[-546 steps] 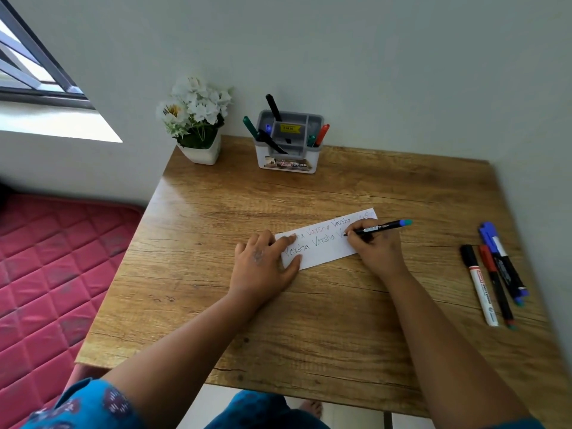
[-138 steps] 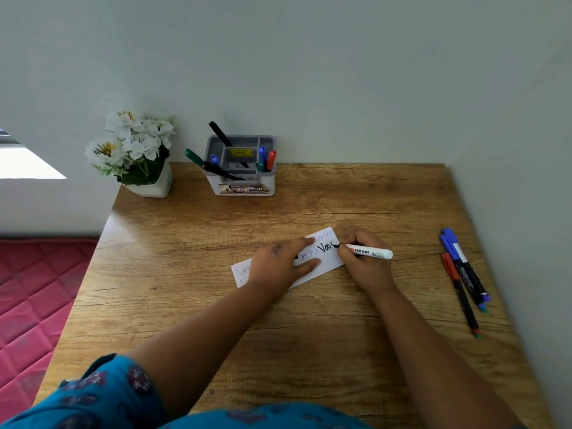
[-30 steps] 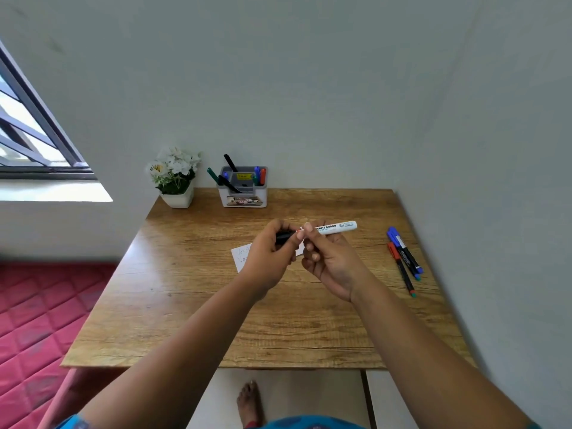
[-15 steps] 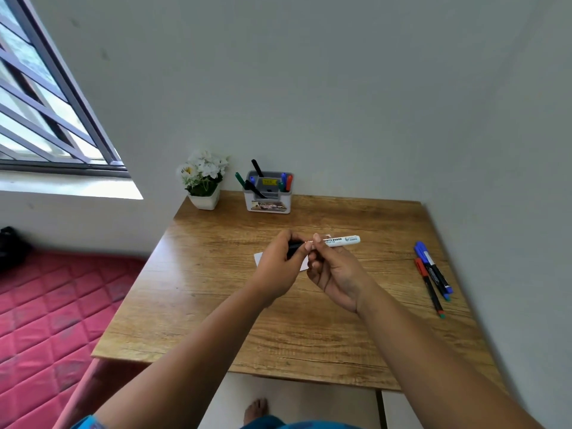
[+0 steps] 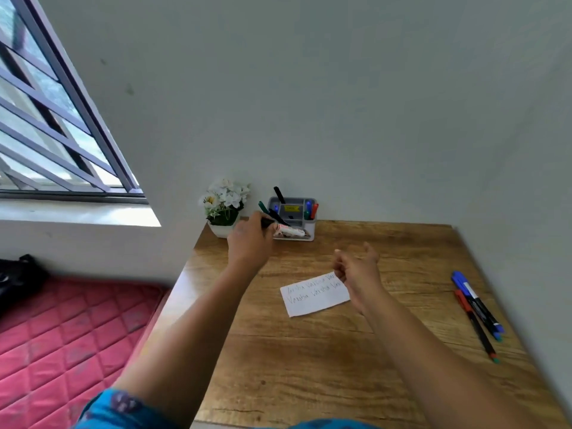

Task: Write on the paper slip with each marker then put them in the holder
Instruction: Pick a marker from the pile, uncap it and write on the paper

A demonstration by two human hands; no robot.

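Note:
My left hand [image 5: 250, 243] grips a white marker with a black cap [image 5: 289, 231] and holds it in front of the grey marker holder [image 5: 310, 231] at the back of the desk. Several markers stand in the holder. The paper slip [image 5: 312, 297], with handwriting in several colours, lies flat in the middle of the desk. My right hand [image 5: 359, 269] hovers over the slip's right end, fingers loosely curled, holding nothing. A blue marker [image 5: 473, 300] and a red marker [image 5: 475, 325] lie together near the desk's right edge.
A white pot of white flowers [image 5: 224, 209] stands just left of the holder. The wooden desk [image 5: 309, 366] sits in a corner, walls behind and to the right. A window is at the upper left, a red quilted mattress [image 5: 62, 329] on the floor to the left.
The two hands, together on the marker half a second ago, have parted. My left hand carried the capped marker back to the holder; my right hand let go and lowered over the slip.

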